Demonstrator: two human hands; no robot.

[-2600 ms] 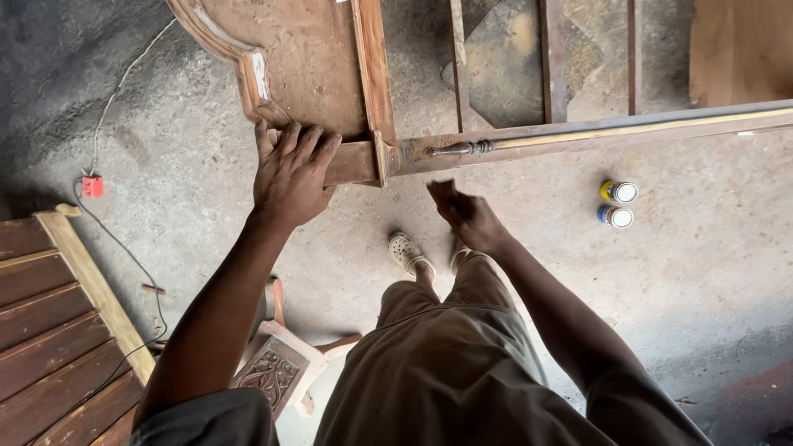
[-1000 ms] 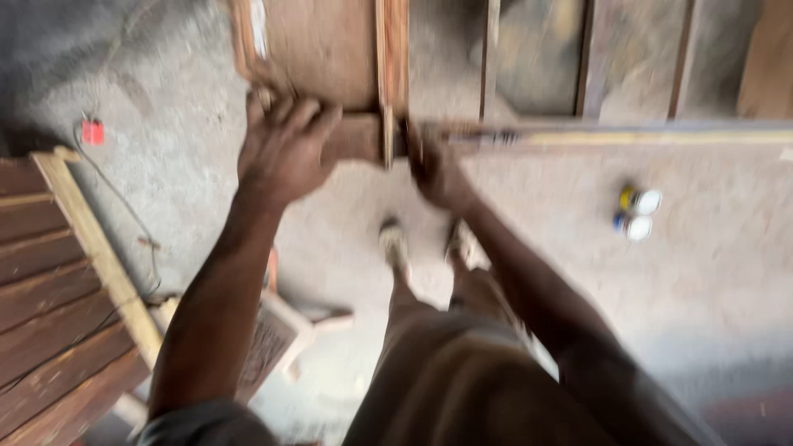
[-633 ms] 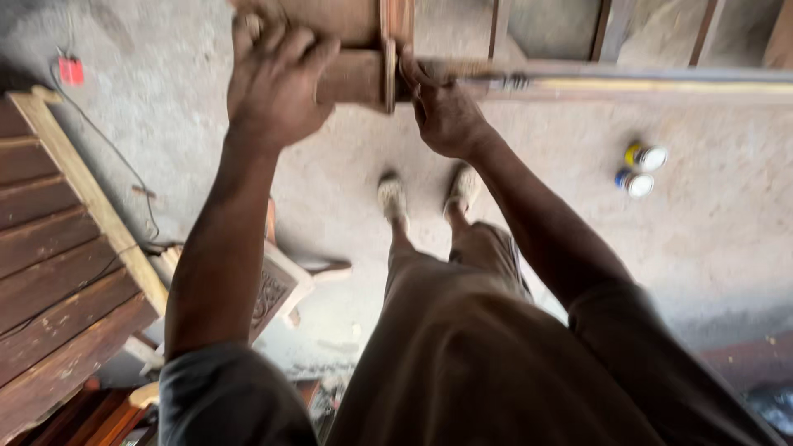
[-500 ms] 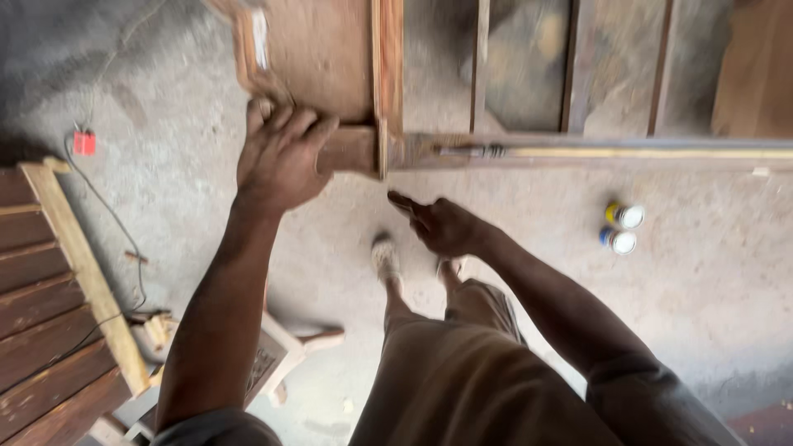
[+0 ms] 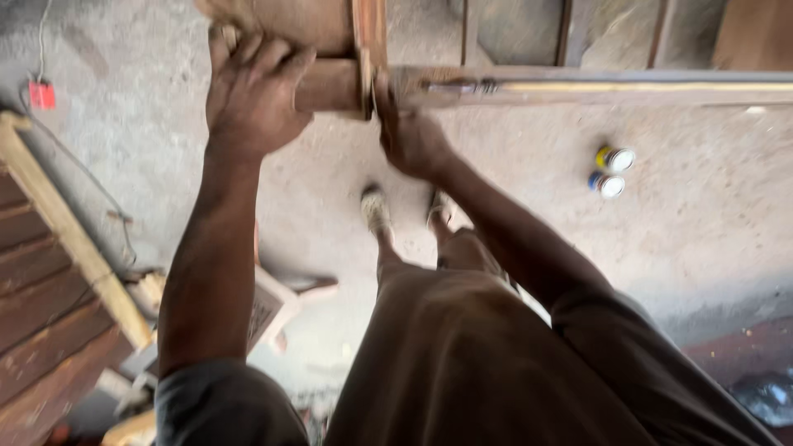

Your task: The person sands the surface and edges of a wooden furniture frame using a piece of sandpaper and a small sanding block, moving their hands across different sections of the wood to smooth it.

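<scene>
Two hands meet a wooden frame (image 5: 330,83) raised above the floor (image 5: 512,190). Left hand (image 5: 256,91) wraps the frame's short rail; right hand (image 5: 413,140) is closed at the joint with the long rail (image 5: 619,85), its grip unclear. Two small cans (image 5: 611,171) stand on the floor, well apart; slatted panel (image 5: 37,289) beside the left arm.

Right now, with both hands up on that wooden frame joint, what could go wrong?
1. The right hand sits right at the joint where the long rail meets the upright post; fingers could get pinched if the pieces shift.
2. The left hand grips the short wooden block alone; if the grip slips, the frame might drop toward the feet below.
3. Two small tins stand on the floor nearby, a possible trip hazard.
</scene>
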